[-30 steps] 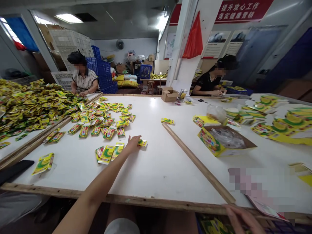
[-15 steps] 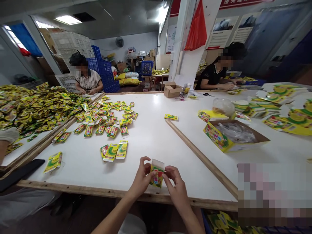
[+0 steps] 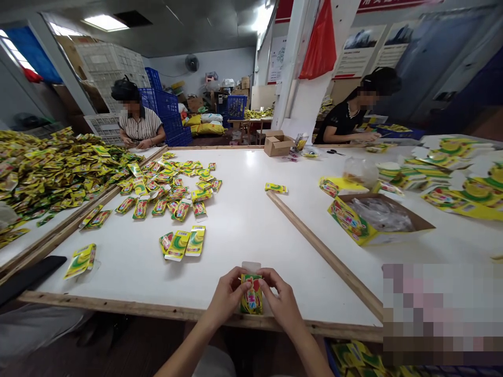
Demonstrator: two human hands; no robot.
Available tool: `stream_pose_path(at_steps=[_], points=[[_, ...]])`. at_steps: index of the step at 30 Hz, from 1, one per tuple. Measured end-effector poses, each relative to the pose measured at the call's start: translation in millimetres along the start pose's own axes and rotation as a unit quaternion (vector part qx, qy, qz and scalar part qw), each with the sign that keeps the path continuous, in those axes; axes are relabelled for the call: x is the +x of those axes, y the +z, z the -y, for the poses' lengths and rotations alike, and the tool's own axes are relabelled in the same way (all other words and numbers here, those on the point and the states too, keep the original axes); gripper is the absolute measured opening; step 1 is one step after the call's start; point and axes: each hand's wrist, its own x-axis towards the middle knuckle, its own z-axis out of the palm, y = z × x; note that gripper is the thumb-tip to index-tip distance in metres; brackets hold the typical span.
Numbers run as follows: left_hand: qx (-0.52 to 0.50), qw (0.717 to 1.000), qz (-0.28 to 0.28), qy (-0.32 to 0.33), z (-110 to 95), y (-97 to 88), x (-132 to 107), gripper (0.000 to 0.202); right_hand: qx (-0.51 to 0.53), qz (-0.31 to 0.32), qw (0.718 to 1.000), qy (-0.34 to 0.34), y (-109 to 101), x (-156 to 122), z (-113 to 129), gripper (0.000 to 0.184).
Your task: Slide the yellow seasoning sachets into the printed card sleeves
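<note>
Close to the table's front edge, a small yellow and green crayon box (image 3: 251, 297) stands between my two hands, its printed face toward me and a pale top flap raised. My left hand (image 3: 229, 294) grips its left side, thumb on the front face. From the right, my right hand (image 3: 277, 294) holds the same box with thumb on the front and fingers at the upper edge. Fingers behind the box are partly hidden. Beyond my left hand lie several similar small boxes (image 3: 179, 245), and another box (image 3: 80, 261) rests farther left.
A large heap of small boxes (image 3: 58, 178) fills the left side, behind a wooden strip. A wooden divider (image 3: 322, 251) runs along my right. Past it stands an open yellow carton (image 3: 353, 222) holding clear plastic bags. Two people sit across the table.
Both hands have brought the box slightly lower, nearer the table edge. It now stands more upright, its front facing me, and the fingers have closed in around its top.
</note>
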Motion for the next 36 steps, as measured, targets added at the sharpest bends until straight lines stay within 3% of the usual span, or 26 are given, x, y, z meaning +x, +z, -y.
stream_pose_path(at_steps=[3,9,13,16,26,32,36], points=[[0.03,0.999,-0.02,0.035,-3,-0.9,2,0.023,-0.004,-0.004,1.0,-0.009,4,4,0,0.022],[-0.052,0.995,-0.067,0.05,4,5.6,1,0.029,0.032,-0.056,0.998,0.009,11,1,-4,0.027],[0.047,0.995,-0.065,0.062,0,2.9,-1,0.016,-0.011,-0.011,1.0,-0.021,7,0,-1,0.023],[0.08,0.992,-0.073,0.065,-6,2.7,-2,0.017,-0.032,-0.015,0.999,-0.031,6,-1,2,0.021],[0.065,0.987,-0.148,0.013,-10,14.8,5,0.012,-0.071,-0.032,0.997,0.025,9,8,13,0.032],[0.051,0.988,-0.149,0.009,-12,15.5,7,0.015,-0.093,-0.011,0.995,0.023,5,13,15,0.035],[0.019,0.992,-0.122,0.003,-6,9.8,2,0.014,-0.055,0.0,0.998,0.004,3,5,8,0.031]])
